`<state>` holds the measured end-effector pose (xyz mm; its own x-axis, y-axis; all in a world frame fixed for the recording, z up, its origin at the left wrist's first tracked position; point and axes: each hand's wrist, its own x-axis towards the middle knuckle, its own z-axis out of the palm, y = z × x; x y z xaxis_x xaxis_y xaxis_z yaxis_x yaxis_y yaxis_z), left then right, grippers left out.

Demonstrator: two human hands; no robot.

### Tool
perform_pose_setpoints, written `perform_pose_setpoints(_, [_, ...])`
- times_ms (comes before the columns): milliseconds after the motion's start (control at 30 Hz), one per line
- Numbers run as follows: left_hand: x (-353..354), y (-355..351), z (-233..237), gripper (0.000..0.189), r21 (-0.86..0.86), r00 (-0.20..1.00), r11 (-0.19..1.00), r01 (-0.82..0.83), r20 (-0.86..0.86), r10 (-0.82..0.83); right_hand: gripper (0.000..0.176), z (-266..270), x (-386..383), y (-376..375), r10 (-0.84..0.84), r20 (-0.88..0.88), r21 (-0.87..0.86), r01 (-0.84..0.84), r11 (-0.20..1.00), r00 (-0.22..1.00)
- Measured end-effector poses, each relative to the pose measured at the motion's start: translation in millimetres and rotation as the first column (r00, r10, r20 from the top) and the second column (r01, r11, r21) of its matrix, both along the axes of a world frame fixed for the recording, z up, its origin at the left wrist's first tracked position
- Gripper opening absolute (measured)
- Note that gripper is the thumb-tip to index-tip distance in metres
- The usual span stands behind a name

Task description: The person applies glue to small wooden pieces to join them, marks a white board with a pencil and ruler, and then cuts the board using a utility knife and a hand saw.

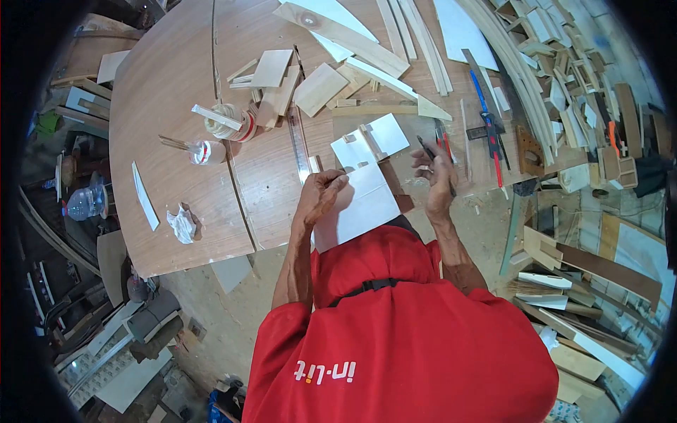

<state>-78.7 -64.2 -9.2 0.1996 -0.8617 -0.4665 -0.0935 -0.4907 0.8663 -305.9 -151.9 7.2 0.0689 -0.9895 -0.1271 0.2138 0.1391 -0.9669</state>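
My left hand [321, 197] pinches the upper left edge of a white square panel [367, 204], which has a faint line across it and overlaps my lap. To the right, my right hand [437, 176] is raised with its fingers closed around a dark, slim pencil-like tool [427, 148]. Just beyond the held panel lies another white panel [389, 135], with a narrow wooden strip [369, 143] across its middle. A small wood block [314, 163] stands beside my left hand, close to a metal ruler [299, 148].
Thin wooden boards [319, 89] are piled farther back on the table [176, 77]. At left stand a jar [243, 125], a cup with sticks [208, 152] and a crumpled white cloth [182, 224]. A blue-and-black bar clamp [485, 116] lies at right, near long wooden strips [427, 46].
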Motion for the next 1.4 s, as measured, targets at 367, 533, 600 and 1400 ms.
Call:
perform_pose_setpoints(367, [-16, -8, 0, 0.027, 0.015, 0.998, 0.998, -0.059, -0.008, 0.059, 0.033, -24, 6, 12, 0.154, -0.421, -0.324, -0.307, 0.895, 0.894])
perform_pose_setpoints(533, [-19, -9, 1, 0.028, 0.021, 0.998, 0.998, -0.066, 0.001, 0.066, 0.031, -29, 6, 12, 0.145, -0.440, -0.299, -0.296, 0.907, 0.886])
perform_pose_setpoints(600, [-17, -9, 0, 0.029, 0.015, 0.999, 0.999, -0.043, 0.015, 0.043, 0.031, -28, 6, 11, 0.149, -0.443, -0.289, -0.298, 0.910, 0.884])
perform_pose_setpoints(1400, [-17, -10, -5, 0.029, -0.002, 0.997, 0.998, -0.062, -0.043, 0.062, 0.034, -34, 9, 11, 0.215, -0.525, -0.300, -0.415, 0.859, 0.824])
